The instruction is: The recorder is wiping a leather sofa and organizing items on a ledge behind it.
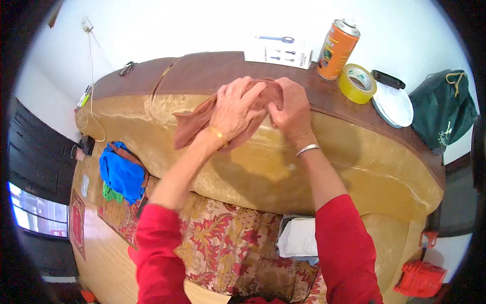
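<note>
A crumpled reddish-brown cloth (pixel 195 121) lies bunched against the upper edge of a sofa backrest (pixel 246 171) in yellow-gold covering. My left hand (pixel 234 108) presses on the cloth with its fingers spread over the folds, and a gold-coloured bracelet is on that wrist. On the cloth's right end, my right hand (pixel 292 108) grips a bunched part between thumb and fingers; a silver-coloured bangle circles this wrist. The cloth's underside is hidden. Behind both hands runs the brown top ledge (pixel 209 72) of the backrest.
Along the ledge stand a printed sheet (pixel 279 51), an orange spray can (pixel 338 49), a yellow tape roll (pixel 357 83), a black object (pixel 388 79), a white round item (pixel 395 106) and a dark green drawstring bag (pixel 442 110). Blue clothing (pixel 121 171) and white folded material (pixel 298 237) rest on the patterned seat (pixel 212 235).
</note>
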Tool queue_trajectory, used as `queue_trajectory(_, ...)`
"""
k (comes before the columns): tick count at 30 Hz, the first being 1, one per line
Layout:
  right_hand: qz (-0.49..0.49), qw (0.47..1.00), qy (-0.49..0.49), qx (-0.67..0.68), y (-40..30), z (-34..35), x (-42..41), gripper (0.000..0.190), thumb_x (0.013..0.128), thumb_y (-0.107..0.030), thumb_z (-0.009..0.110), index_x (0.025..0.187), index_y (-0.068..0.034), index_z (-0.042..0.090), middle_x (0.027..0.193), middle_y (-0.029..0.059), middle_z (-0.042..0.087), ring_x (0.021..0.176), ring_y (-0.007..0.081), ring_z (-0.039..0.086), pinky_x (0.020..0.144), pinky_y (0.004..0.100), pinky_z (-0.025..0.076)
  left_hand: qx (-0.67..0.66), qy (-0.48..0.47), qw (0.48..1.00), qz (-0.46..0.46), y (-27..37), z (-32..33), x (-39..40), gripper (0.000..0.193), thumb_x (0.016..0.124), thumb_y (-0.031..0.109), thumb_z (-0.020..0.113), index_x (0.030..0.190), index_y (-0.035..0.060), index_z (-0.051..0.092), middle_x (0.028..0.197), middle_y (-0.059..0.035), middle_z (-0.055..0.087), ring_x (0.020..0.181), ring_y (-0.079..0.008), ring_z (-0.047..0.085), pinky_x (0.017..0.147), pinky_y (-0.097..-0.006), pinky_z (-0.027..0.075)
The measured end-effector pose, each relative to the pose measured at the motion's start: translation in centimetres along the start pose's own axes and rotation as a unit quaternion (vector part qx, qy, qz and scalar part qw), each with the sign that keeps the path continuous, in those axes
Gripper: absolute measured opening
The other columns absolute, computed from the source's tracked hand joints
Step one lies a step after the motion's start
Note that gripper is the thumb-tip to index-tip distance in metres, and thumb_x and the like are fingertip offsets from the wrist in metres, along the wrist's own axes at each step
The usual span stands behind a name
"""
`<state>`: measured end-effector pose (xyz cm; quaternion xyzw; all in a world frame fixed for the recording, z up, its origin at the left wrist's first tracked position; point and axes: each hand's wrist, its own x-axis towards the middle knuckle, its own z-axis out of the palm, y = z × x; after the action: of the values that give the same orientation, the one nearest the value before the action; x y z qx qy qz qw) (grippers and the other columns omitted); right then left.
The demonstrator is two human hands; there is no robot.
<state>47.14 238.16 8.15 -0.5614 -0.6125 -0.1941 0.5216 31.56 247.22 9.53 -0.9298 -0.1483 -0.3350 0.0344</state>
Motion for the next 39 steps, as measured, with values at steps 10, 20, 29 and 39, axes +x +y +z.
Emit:
queue_trajectory(10,-0.018,0.962,-0.042,-0.268,2.9,-6.6,-2.4,0.021,0.085,-0.008,0.056,0.105,-0.005,0.056,0.114,0.0128,0.059,0.111,0.0306,0.052,0.096,0.0424,0.039,-0.141,0.025,0.953,-0.266,-1.8,1.4,7.0,0.035,0.081,0.023,0.059,0.113,0.0101,0.05,0.118,-0.0231,0.048,0.104,-0.0402,0.051,0.083,-0.0524,0.043)
queue_trajectory(20,0.023,0.963,-0.056,-0.262,4.2,-5.9,-3.5,0.02,0.086,-0.002,0.05,0.105,-0.002,0.057,0.111,0.0142,0.06,0.109,0.0322,0.053,0.096,0.0434,0.039,0.02,-0.041,0.998,0.042,-3.9,1.2,2.5,0.036,0.075,0.031,0.066,0.109,0.0241,0.057,0.122,-0.012,0.046,0.092,-0.035,0.051,0.08,-0.0415,0.046)
queue_trajectory(29,0.007,0.965,-0.057,-0.255,4.4,-6.0,-3.3,0.02,0.086,0.0,0.049,0.104,0.0,0.058,0.115,0.0152,0.06,0.11,0.0338,0.053,0.096,0.0429,0.04,0.198,-0.133,0.954,-0.179,-22.9,-4.5,0.3,0.035,0.085,0.029,0.056,0.12,0.0257,0.056,0.128,-0.016,0.046,0.104,-0.0409,0.051,0.091,-0.0472,0.046)
queue_trajectory(39,-0.004,0.952,-0.079,-0.294,4.7,-5.9,-3.4,0.023,0.088,-0.003,0.046,0.109,-0.002,0.056,0.117,0.014,0.059,0.111,0.0336,0.052,0.096,0.0427,0.039,0.414,-0.113,0.862,-0.27,-23.7,-10.4,-4.2,0.022,0.088,0.011,0.051,0.109,0.0088,0.051,0.108,-0.0214,0.054,0.093,-0.0343,0.062,0.073,-0.0407,0.054)
